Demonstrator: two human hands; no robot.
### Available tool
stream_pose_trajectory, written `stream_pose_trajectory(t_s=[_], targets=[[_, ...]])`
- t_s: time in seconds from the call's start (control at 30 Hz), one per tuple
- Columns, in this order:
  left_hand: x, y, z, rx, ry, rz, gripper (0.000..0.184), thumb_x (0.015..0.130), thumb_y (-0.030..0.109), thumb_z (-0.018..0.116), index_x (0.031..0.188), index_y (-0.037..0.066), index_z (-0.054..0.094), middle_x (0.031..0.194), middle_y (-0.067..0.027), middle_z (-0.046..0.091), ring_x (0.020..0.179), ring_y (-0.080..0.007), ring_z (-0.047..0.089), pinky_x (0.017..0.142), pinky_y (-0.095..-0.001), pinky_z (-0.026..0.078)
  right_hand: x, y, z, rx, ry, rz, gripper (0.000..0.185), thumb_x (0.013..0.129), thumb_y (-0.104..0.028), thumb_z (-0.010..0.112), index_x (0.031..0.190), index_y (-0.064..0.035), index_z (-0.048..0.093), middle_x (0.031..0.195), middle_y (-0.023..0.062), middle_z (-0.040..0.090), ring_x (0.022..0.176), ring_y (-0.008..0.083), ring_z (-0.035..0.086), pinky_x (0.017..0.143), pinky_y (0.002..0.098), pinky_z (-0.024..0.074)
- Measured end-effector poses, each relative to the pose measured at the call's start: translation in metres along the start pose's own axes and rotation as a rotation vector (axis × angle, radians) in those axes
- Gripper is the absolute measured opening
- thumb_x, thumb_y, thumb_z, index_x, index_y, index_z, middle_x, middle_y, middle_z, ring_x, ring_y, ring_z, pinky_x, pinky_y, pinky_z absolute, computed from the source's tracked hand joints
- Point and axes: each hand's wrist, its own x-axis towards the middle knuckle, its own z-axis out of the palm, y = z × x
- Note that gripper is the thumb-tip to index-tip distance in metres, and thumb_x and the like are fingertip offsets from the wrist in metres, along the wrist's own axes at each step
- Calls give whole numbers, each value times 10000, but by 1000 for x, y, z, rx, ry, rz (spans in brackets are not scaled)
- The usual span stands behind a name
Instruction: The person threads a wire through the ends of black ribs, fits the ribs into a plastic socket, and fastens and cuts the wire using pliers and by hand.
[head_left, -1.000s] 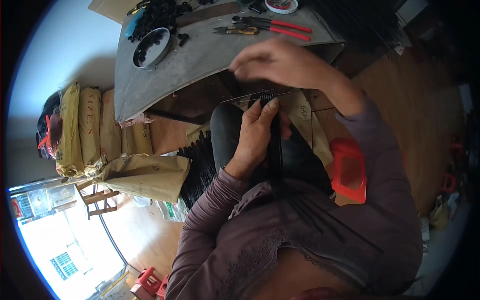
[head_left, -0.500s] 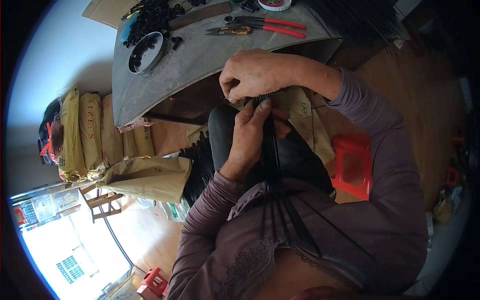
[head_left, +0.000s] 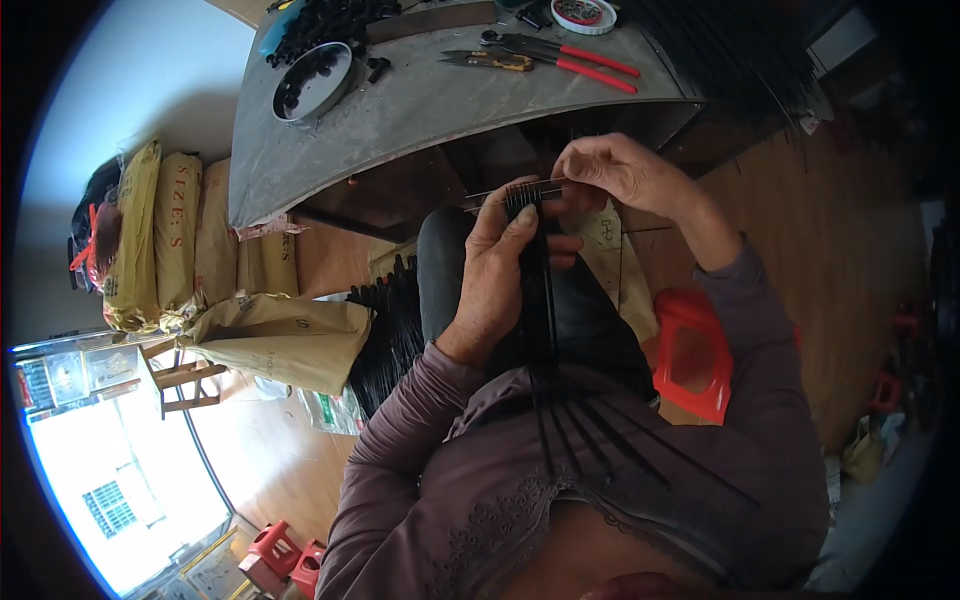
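My left hand (head_left: 490,275) is closed around a bundle of thin black strips (head_left: 548,300), its thumb pressed over them near the top. Their lower ends fan out towards my chest. Across the bundle's top run thin metal wires (head_left: 488,193), sticking out on both sides. At the wires' right end is my right hand (head_left: 625,178), thumb and forefinger pinched together on a wire; the exact contact is too small to see clearly.
On the grey table (head_left: 420,105) ahead lie red-handled pincers (head_left: 590,62), snips (head_left: 490,61), a dish (head_left: 315,85) and black parts (head_left: 325,30). More black strips (head_left: 725,50) cover its right end. Sacks (head_left: 180,240) stand left; a red stool (head_left: 695,360) is at right.
My right hand has moved right, from above the bundle's top to the wires' right end, uncovering the wires. My left hand keeps its hold. The view has shifted slightly.
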Motion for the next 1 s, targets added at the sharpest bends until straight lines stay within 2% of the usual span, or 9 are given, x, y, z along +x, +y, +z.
stream_pose_trajectory(t_s=[0.07,0.2,0.33,0.43,0.5,0.6,0.63,0.73,1.0], targets=[[0,2,4,-25,20,0,358,986,172,437,1323,58,405,1130,-124,611,902,-232,651,751,-336,546,-9,-1,5,129,-24,-5,460,936,-458,525,1017,-7,564,780,32,598,712,95,603,626,241,495],[2,2,-7,313,43,154,337,949,106,460,1271,19,512,1135,-63,614,938,-134,603,773,-258,505,-14,33,17,357,-167,55,412,859,-222,688,1156,-6,502,962,47,612,781,121,620,724,262,514],[1,14,-2,254,39,87,372,916,77,470,1277,19,534,1095,-21,618,868,-72,577,718,-207,474,-10,34,63,416,-243,-55,326,823,-156,707,1080,-4,577,931,35,622,822,115,596,727,254,508],[0,29,-1,312,23,-8,423,907,101,478,1324,31,501,1068,-14,624,764,-39,539,605,-201,441,-5,24,101,510,183,-87,246,887,-137,616,1086,3,587,941,56,640,863,133,619,763,266,508],[0,38,-15,259,-69,-340,417,933,178,522,1323,33,493,1042,-15,603,694,-33,490,566,-197,405,-10,13,117,639,313,-44,229,932,-148,541,1084,16,587,945,86,651,873,169,642,785,283,514],[2,37,-16,20,-140,-189,560,961,396,485,1386,41,402,1040,-33,593,552,-38,392,443,-199,311,-15,8,125,869,299,-80,245,949,-147,498,1102,29,573,960,120,654,873,211,656,786,313,531],[6,43,-14,42,-78,-222,762,936,621,330,1414,27,330,1077,-74,596,515,-52,374,412,-209,324,-14,6,125,969,290,-78,248,950,-135,487,1110,38,566,962,139,655,867,235,663,785,332,541],[18,61,-15,-97,-36,-290,904,883,731,185,1379,1,378,1118,-133,601,500,-63,380,403,-211,341,-12,-7,129,929,250,-68,264,959,-136,472,1126,54,548,966,174,652,846,269,669,774,364,554],[14,66,-14,296,111,-155,817,928,669,222,1027,-33,628,800,-93,651,505,-62,451,429,-203,393,-1,-12,130,845,219,-113,269,980,-136,441,1131,67,533,974,189,649,846,276,672,752,372,571]])
